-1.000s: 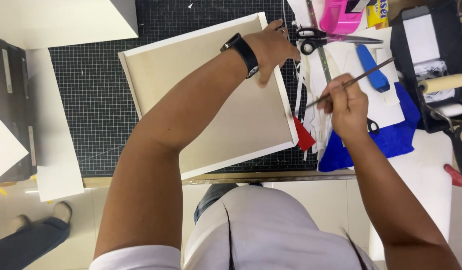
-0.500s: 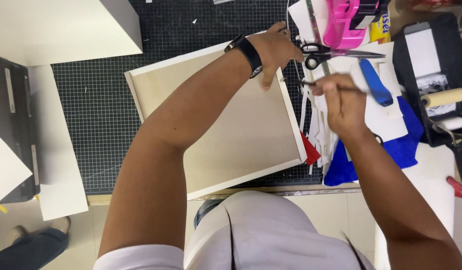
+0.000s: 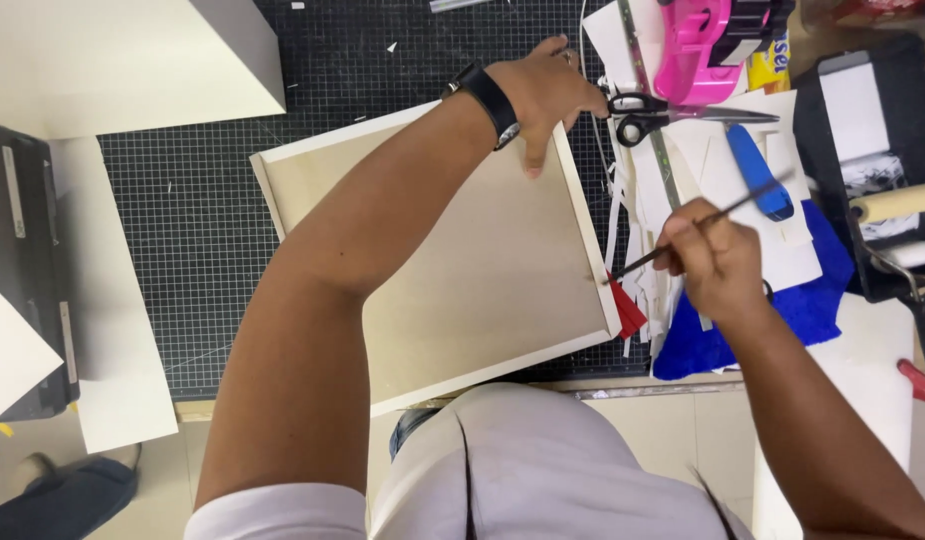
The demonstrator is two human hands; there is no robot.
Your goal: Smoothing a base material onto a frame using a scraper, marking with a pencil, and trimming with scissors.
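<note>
Our right hand, right of centre in the frame, is closed around a thin paintbrush in a pencil-like pinch. The handle slants toward the upper right and the tip reaches down-left to the right edge of the shallow beige tray. Held this low and slanted, the bristles can meet the narrow white rim where it stands up from the tray floor.

Our left hand, a black wristwatch on its wrist, lies at the upper centre with fingers spread flat over the tray's top right corner. It grips nothing; it presses down, which seems meant to keep the light tray from sliding under the brush.

The tray sits tilted in the middle of the frame on a black gridded cutting mat. A red scrap lies touching its right rim, just below the brush tip. Further right we see white paper offcuts, a blue cloth, a blue-handled knife, black scissors and a steel ruler. A pink tape dispenser sits at the top. A paint roller rests in a black tray at the right edge. White boards fill the upper left.
</note>
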